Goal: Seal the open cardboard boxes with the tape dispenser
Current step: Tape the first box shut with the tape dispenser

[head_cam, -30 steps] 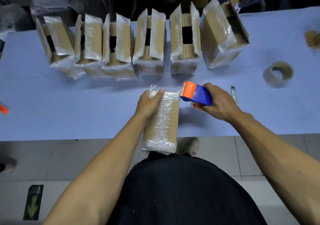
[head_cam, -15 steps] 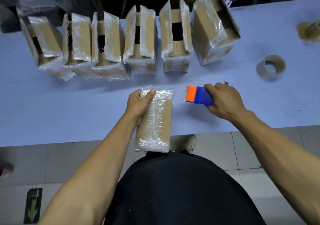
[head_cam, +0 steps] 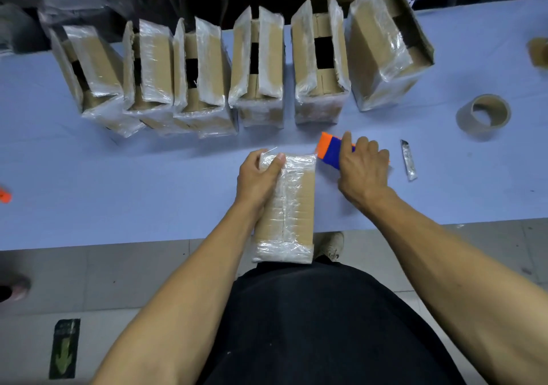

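Boxes, open: 6 in a row [head_cam: 257, 70] along the far side of the table [head_cam: 118, 183], all standing with flaps up and dark gaps between the flaps; each is brown cardboard wrapped in clear film. The rightmost leans to the right, the leftmost to the left.
Box, closed: 1 box [head_cam: 293, 206] at the near table edge, lying lengthwise toward the person, near end overhanging the edge. Flaps are down, clear tape runs along the centre seam, and crinkled film covers both ends.
Dispenser: 1 dispenser [head_cam: 330, 148], blue body with orange front, just right of the closed box's far right corner, near the table surface; contact with the table cannot be told.
Tape rolls: 1 brown roll [head_cam: 483, 116] lying flat at the right; a 2nd brownish object at the right frame edge is too cut off to identify.
Silver strip: 1 strip [head_cam: 408, 159] on the table right of the dispenser.
Left hand: left hand [head_cam: 259, 177] grips the far left corner of the closed box, thumb on top, fingers curled over the far end, forearm along the box's left side.
Right hand: right hand [head_cam: 363, 166] is on the dispenser from above and behind, fingers bent over its body, index finger stretched along the blue part.
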Available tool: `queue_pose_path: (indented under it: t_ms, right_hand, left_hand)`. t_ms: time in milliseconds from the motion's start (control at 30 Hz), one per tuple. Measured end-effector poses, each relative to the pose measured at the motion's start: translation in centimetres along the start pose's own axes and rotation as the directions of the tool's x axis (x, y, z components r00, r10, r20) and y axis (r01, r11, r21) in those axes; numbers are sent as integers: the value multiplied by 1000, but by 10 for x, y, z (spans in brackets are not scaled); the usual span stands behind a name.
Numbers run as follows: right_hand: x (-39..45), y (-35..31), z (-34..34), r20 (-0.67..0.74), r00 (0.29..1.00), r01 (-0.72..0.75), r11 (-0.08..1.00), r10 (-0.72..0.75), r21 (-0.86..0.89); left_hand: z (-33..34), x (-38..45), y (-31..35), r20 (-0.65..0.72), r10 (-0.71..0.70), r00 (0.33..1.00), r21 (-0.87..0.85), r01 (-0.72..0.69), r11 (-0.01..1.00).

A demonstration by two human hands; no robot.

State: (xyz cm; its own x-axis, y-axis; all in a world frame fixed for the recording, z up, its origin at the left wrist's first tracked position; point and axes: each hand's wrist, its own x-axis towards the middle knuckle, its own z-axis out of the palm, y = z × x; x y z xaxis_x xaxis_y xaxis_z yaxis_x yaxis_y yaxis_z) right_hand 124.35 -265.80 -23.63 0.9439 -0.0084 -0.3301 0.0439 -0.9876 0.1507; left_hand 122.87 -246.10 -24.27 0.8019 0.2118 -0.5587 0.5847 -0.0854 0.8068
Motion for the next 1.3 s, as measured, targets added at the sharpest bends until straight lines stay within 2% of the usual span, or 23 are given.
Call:
queue_pose_path:
  t_ms: [133,233,300,333,367,433,467,500,567,633,667,733,833,900,1033,1133,1200,1233,1300]
  right_hand:
    - [7,4,21,48,998,45,996,-49,76]
    - [9,-5,25,124,991,18,983,-41,181]
    - [7,-9,23,20,1000,-1,945,-6,328]
    - [4,-13,18,-46,999,12,873,12,487]
    - [0,-18,14,-65,998,27,739,22,673]
    - [-13,-32,-2,47,999,-40,367,-11,929]
    - [-17,-38,-7,92,996,-89,230,0,969]
    - [-20,-43,-14,89,996,-92,180,29,979]
    - [-23,-50,-27,-2,992,-18,159,124,987]
    - [-24,-54,-44,-101,965,69,138,240,988]
    - [-24,-56,-51,-127,952,105,91,280,990]
    - [-24,-61,-61,-105,940,113,-7,326,994]
    - [-25,-65,-58,-101,920,137,-70,378,988]
    - [-26,-65,-57,-72,911,114,-80,405,990]
    - [-26,-67,-60,-45,893,63,-27,447,998]
    - [-26,-67,-64,-39,900,45,-2,434,999]
    - [-29,-68,-66,-115,909,53,164,400,985]
    - [-32,-69,-66,-162,919,73,249,361,966]
    - [-34,-65,-67,-178,954,99,308,240,946]
  left_hand:
    - [-3,1,-4,-27,56,998,-49,-58,997]
    - [-3,0,-1,-19,30,999,-49,-31,998]
    - [-2,-1,3,-22,3,1000,-65,-4,998]
    - [-1,-1,5,-28,-7,1000,-76,5,997]
    - [-1,-2,6,-38,-15,999,-90,11,996]
    - [-3,-5,8,-75,-14,997,-129,4,992]
    - [-5,-7,10,-96,-4,995,-148,-10,989]
    - [-6,-11,13,-117,17,993,-160,-35,987]
    - [-7,-18,22,-159,107,981,-165,-134,977]
    - [-7,-25,30,-219,222,950,-145,-257,956]
    - [-7,-28,33,-254,265,930,-144,-307,941]
    - [-6,-33,36,-307,314,899,-164,-375,912]
    - [-1,-38,34,-344,316,884,-190,-395,899]
    - [3,-39,34,-364,294,884,-206,-384,900]
    - [7,-39,37,-433,281,856,-133,-369,920]
    - [13,-37,48,-492,167,854,-195,-295,935]
    - [18,-37,57,-490,32,871,-305,-205,930]
    - [19,-36,59,-476,7,880,-319,-180,931]
    - [19,-33,60,-442,17,897,-297,-164,941]
